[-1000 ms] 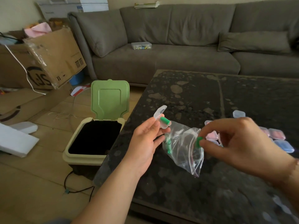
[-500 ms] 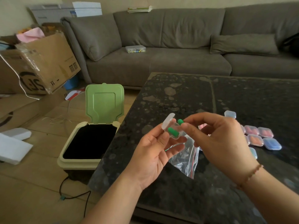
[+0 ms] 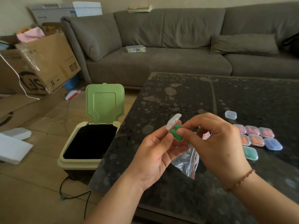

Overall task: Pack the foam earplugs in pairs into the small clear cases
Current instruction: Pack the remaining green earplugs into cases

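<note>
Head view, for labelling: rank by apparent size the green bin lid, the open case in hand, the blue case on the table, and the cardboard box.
1. cardboard box
2. green bin lid
3. open case and blue case: alike; the held one is nearer, so unranked.

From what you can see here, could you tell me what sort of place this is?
Most likely a home living room: a long grey sofa, a dark stone coffee table used as the worktop, and cardboard boxes on the wooden floor.

Two earplugs [image 3: 176, 133] lay in the open case [image 3: 174, 126] held between the left hand [image 3: 155, 152] and right hand [image 3: 216, 143] over the table [image 3: 178, 97], with closed cases [image 3: 258, 139] at three o'clock and a bin [image 3: 90, 139] at nine o'clock.
</note>
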